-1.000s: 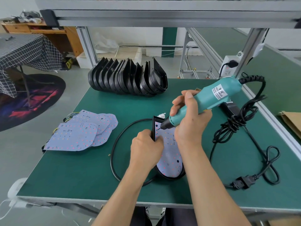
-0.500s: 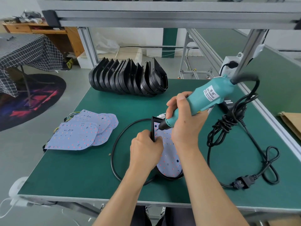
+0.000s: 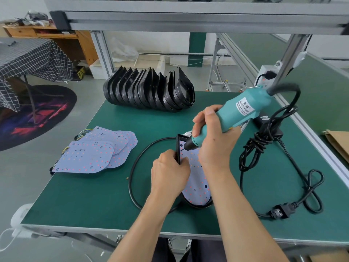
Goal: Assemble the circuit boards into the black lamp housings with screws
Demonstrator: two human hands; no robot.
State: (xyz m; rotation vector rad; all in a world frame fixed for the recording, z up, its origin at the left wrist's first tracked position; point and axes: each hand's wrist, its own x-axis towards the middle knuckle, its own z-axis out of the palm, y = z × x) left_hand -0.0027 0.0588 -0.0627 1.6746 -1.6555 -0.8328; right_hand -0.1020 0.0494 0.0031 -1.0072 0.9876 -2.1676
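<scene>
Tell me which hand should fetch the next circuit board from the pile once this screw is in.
Left. The left hand only steadies the housing and is nearer the pile of boards on its side. The right hand grips the screwdriver.

Spare boards [image 3: 94, 154] left of housing [image 3: 196, 204] on table [image 3: 90, 201], stacked housings [image 3: 149, 91] behind, cord [image 3: 279, 167] right

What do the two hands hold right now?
Left hand: grips the black lamp housing.
Right hand: grips the teal electric screwdriver.
</scene>
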